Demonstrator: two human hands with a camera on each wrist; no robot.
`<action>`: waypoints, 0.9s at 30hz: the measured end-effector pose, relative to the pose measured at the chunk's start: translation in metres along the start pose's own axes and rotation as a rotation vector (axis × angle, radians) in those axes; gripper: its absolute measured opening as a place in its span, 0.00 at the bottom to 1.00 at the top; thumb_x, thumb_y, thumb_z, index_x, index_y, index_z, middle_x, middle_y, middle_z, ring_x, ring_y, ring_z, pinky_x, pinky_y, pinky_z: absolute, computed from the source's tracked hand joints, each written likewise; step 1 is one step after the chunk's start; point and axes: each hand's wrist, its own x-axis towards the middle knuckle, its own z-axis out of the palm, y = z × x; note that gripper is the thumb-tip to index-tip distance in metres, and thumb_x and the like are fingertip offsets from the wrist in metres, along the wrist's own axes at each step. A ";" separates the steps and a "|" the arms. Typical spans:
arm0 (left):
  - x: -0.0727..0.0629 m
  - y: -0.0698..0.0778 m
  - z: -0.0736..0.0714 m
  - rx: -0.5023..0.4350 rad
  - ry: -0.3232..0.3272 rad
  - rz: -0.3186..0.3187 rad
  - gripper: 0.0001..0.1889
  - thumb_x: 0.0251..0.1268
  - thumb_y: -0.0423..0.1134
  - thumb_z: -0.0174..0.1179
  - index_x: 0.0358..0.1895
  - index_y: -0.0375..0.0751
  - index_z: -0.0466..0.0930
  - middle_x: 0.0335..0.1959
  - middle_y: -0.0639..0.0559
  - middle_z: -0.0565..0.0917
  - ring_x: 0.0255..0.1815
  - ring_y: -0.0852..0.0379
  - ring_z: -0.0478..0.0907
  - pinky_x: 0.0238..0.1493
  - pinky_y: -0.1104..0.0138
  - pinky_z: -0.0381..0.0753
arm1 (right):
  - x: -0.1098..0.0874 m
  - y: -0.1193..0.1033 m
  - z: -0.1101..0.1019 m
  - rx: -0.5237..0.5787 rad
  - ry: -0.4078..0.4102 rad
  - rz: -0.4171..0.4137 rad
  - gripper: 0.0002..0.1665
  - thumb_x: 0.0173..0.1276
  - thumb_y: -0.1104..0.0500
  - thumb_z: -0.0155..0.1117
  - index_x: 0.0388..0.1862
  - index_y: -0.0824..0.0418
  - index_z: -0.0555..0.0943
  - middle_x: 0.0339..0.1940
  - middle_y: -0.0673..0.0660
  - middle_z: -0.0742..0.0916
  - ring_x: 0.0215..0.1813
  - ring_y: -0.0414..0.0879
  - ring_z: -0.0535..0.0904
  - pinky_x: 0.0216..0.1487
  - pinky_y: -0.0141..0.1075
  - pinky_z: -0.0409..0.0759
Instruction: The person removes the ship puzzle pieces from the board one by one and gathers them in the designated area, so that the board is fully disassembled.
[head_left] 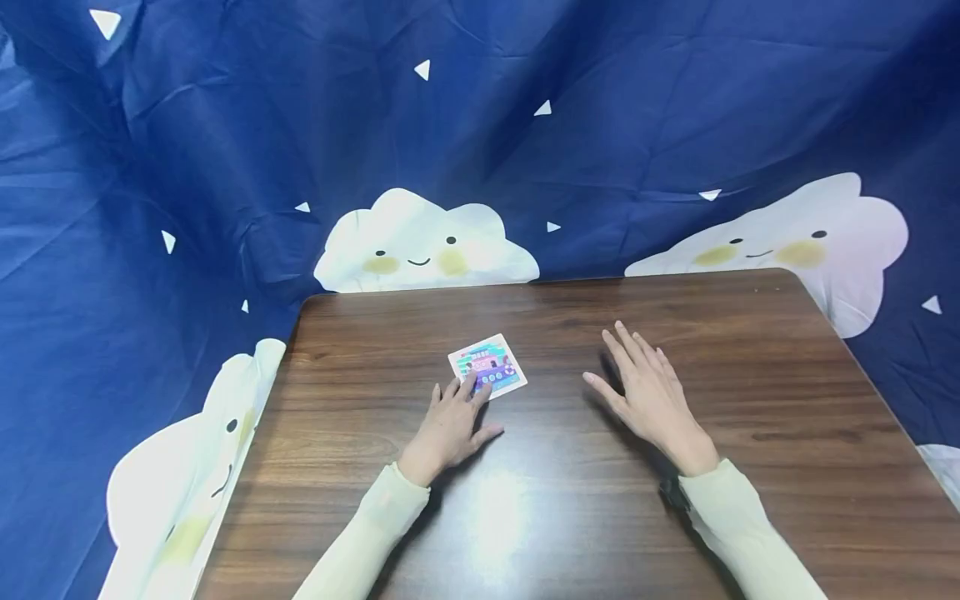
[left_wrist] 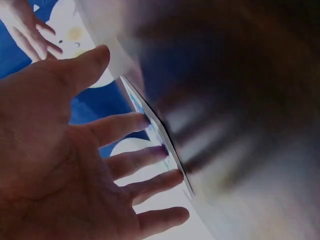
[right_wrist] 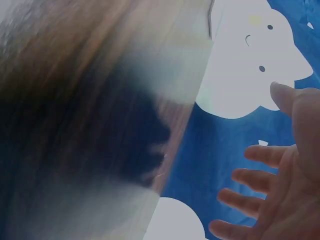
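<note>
A flat square card [head_left: 497, 360] with a white border and a pink, teal and purple printed picture lies on the brown wooden table [head_left: 337, 400]. Over its near-left edge reaches my left hand [head_left: 447, 427], palm down, fingers spread, fingertips on the printed face. In the left wrist view the card [left_wrist: 157, 131] shows edge-on, with the fingertips right at its surface. To the right of the card, my right hand [head_left: 651, 392] hovers palm down with fingers extended and thumb out to the side, holding nothing. Its spread fingers show in the right wrist view.
A blue cloth [head_left: 585, 150] with white clouds and small triangles hangs behind the table and along its left side. Bright light reflects off the tabletop between the forearms. A dark band [head_left: 673, 493] sits at the right wrist.
</note>
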 end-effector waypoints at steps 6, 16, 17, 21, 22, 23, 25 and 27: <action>-0.006 0.010 0.002 -0.011 -0.012 0.090 0.38 0.73 0.65 0.57 0.80 0.49 0.67 0.84 0.40 0.61 0.81 0.32 0.62 0.78 0.34 0.62 | 0.008 0.001 0.009 0.003 -0.032 -0.014 0.48 0.77 0.31 0.54 0.84 0.59 0.61 0.84 0.66 0.65 0.82 0.69 0.63 0.79 0.68 0.58; -0.012 0.028 0.008 -0.019 -0.033 0.140 0.38 0.75 0.63 0.56 0.80 0.50 0.65 0.85 0.43 0.60 0.83 0.34 0.60 0.77 0.35 0.65 | 0.026 -0.010 0.021 -0.010 -0.097 -0.043 0.35 0.77 0.41 0.62 0.72 0.61 0.76 0.68 0.67 0.82 0.68 0.67 0.79 0.59 0.66 0.80; -0.013 0.029 0.009 -0.020 -0.033 0.142 0.38 0.75 0.63 0.56 0.80 0.50 0.65 0.85 0.42 0.60 0.83 0.34 0.60 0.76 0.35 0.65 | 0.028 -0.011 0.023 -0.006 -0.097 -0.046 0.34 0.77 0.41 0.62 0.71 0.61 0.77 0.67 0.67 0.83 0.67 0.67 0.80 0.58 0.65 0.81; -0.017 0.034 0.011 -0.011 -0.027 0.153 0.37 0.75 0.63 0.57 0.80 0.49 0.66 0.84 0.42 0.61 0.82 0.34 0.61 0.76 0.36 0.67 | 0.033 -0.017 0.031 0.032 -0.107 -0.054 0.31 0.76 0.43 0.63 0.68 0.62 0.80 0.64 0.65 0.85 0.66 0.65 0.81 0.59 0.64 0.81; -0.018 0.035 0.011 -0.007 -0.028 0.154 0.37 0.75 0.63 0.57 0.80 0.50 0.66 0.84 0.43 0.61 0.82 0.34 0.61 0.76 0.37 0.67 | 0.035 -0.019 0.033 0.046 -0.114 -0.060 0.30 0.76 0.43 0.63 0.67 0.62 0.80 0.64 0.64 0.86 0.66 0.64 0.82 0.59 0.63 0.82; -0.019 0.036 0.011 -0.005 -0.028 0.156 0.36 0.75 0.62 0.57 0.80 0.50 0.66 0.84 0.43 0.62 0.82 0.34 0.61 0.76 0.37 0.67 | 0.036 -0.021 0.035 0.062 -0.125 -0.068 0.30 0.76 0.44 0.63 0.67 0.62 0.81 0.64 0.64 0.86 0.66 0.63 0.82 0.60 0.62 0.82; -0.021 0.037 0.010 -0.007 -0.026 0.159 0.36 0.75 0.61 0.58 0.79 0.50 0.67 0.84 0.43 0.62 0.82 0.34 0.62 0.76 0.37 0.68 | 0.040 -0.026 0.039 0.098 -0.147 -0.088 0.28 0.76 0.45 0.64 0.65 0.63 0.81 0.63 0.64 0.86 0.67 0.63 0.82 0.63 0.61 0.81; -0.021 0.038 0.010 -0.015 -0.025 0.159 0.35 0.75 0.60 0.58 0.79 0.49 0.67 0.84 0.43 0.62 0.82 0.34 0.62 0.75 0.36 0.68 | 0.044 -0.030 0.043 0.137 -0.174 -0.115 0.27 0.77 0.47 0.64 0.65 0.64 0.82 0.63 0.64 0.86 0.67 0.62 0.82 0.67 0.59 0.79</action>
